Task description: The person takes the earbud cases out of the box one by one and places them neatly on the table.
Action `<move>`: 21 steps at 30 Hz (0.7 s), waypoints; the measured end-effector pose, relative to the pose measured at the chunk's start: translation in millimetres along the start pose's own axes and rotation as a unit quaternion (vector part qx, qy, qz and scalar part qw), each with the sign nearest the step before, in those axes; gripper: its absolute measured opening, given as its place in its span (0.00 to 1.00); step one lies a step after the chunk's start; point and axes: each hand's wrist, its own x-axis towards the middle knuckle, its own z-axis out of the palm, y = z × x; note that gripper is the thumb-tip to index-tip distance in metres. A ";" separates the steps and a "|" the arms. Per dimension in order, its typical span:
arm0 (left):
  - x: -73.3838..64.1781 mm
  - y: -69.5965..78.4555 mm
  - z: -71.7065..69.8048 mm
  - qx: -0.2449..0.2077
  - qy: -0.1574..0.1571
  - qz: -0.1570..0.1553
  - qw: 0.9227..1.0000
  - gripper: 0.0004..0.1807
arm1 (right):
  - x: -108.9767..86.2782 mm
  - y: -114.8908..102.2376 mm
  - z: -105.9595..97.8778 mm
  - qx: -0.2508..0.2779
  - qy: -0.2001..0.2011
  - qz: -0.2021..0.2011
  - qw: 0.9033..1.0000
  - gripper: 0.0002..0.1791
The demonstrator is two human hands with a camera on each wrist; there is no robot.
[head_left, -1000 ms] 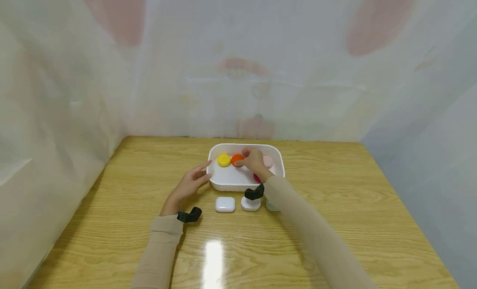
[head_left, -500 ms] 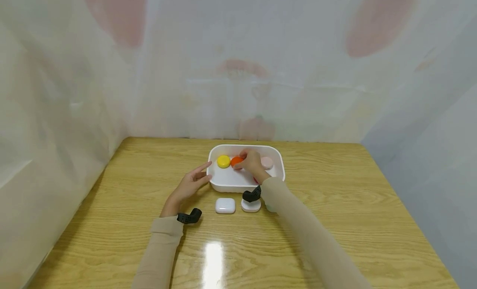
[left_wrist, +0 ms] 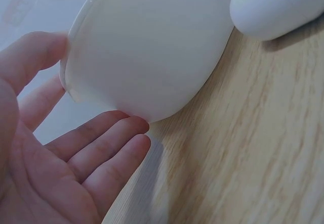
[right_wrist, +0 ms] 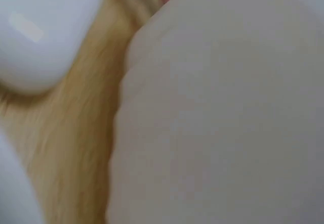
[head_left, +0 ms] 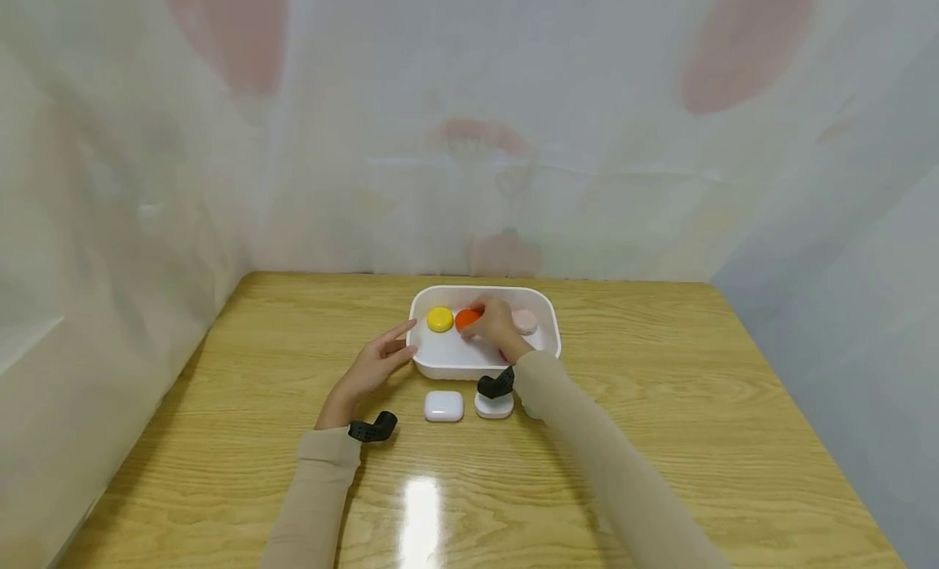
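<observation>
A white tray [head_left: 455,350] with rounded corners stands on the table. Inside it, thumb and fingers of my right hand [head_left: 497,323] pinch a small orange round case [head_left: 465,319]. Left of that lies a yellow round case [head_left: 439,319], and right of the hand a pale pink one [head_left: 524,321]. A red one is almost wholly hidden under the right wrist. My left hand [head_left: 372,363] touches the tray's left end; in the left wrist view its extended fingers meet the rim and outer wall [left_wrist: 152,47]. The right wrist view shows mostly pale tray wall [right_wrist: 217,113], not the fingers.
In front of the tray sit a glossy white case [head_left: 443,406], like an earbud case, and a white rounded one [head_left: 494,407]. A pale green item [head_left: 533,409] is mostly covered by the right sleeve. A pale curtain hangs behind the wooden table [head_left: 660,373].
The right hand and wrist have shifted slightly left and down over the orange case, covering more of the red one. The left hand stays against the tray.
</observation>
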 end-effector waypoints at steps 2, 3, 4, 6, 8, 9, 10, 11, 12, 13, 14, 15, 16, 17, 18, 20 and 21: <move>-0.2 0.6 -0.2 -0.001 0.001 -0.001 1.000 0.32 | -0.8 -1.3 -1.8 -0.005 0.003 -0.005 1.000 0.28; -0.2 1.1 -0.3 -0.004 0.002 -0.002 1.000 0.32 | -1.3 -2.2 -2.9 -0.003 0.003 -0.007 1.000 0.28; -0.2 1.4 -0.4 -0.006 0.002 -0.003 1.000 0.32 | -2.4 -3.3 -4.2 0.001 0.000 -0.008 1.000 0.28; -0.1 2.3 -0.5 -0.012 0.001 -0.006 1.000 0.32 | -4.6 -5.1 -6.4 0.011 -0.002 -0.015 1.000 0.28; 0.1 2.5 -0.6 -0.014 -0.002 -0.007 1.000 0.32 | -7.0 -6.8 -8.8 0.016 -0.001 -0.030 0.999 0.27; 0.2 2.5 -0.6 -0.015 -0.002 -0.008 1.000 0.32 | -8.1 -7.6 -9.9 0.015 0.002 -0.040 0.999 0.27; 0.2 2.2 -0.6 -0.013 -0.002 -0.008 1.000 0.32 | -9.4 -8.3 -11.0 0.013 0.003 -0.050 0.999 0.27; 0.4 1.7 -0.6 -0.010 -0.003 -0.007 1.000 0.32 | -10.2 -8.8 -11.9 0.008 0.005 -0.061 0.998 0.27; 0.4 1.0 -0.6 -0.006 -0.002 -0.007 1.000 0.32 | -11.6 -9.6 -13.1 0.005 0.005 -0.069 0.998 0.27; 0.6 0.4 -0.5 -0.005 -0.001 -0.008 1.000 0.32 | -13.0 -10.3 -14.5 0.004 0.004 -0.074 0.997 0.27; 0.8 -0.3 -0.5 -0.002 -0.001 -0.007 1.000 0.32 | -14.6 -11.1 -16.1 0.004 0.003 -0.077 0.997 0.27; 0.9 -1.0 -0.4 -0.001 -0.001 -0.006 1.000 0.33 | -16.2 -12.0 -17.8 0.004 0.001 -0.081 0.997 0.27; 1.0 -1.4 -0.6 0.000 -0.001 -0.006 1.000 0.33 | -17.9 -13.0 -19.7 0.005 -0.001 -0.083 0.997 0.27; 1.1 -1.7 -0.7 0.001 -0.001 -0.007 1.000 0.33 | -19.7 -13.9 -21.5 0.005 -0.003 -0.087 0.996 0.27; 1.1 -1.8 -0.8 0.000 0.000 -0.009 1.000 0.33 | -21.9 -14.8 -23.6 0.007 -0.004 -0.089 0.996 0.27; 1.1 -1.6 -1.1 0.000 -0.002 -0.010 1.000 0.34 | -25.9 -15.4 -26.8 0.013 -0.006 -0.096 0.995 0.27; 0.9 -1.0 -1.4 -0.001 -0.002 -0.012 1.000 0.34 | -28.1 -15.5 -28.2 0.017 -0.006 -0.103 0.995 0.27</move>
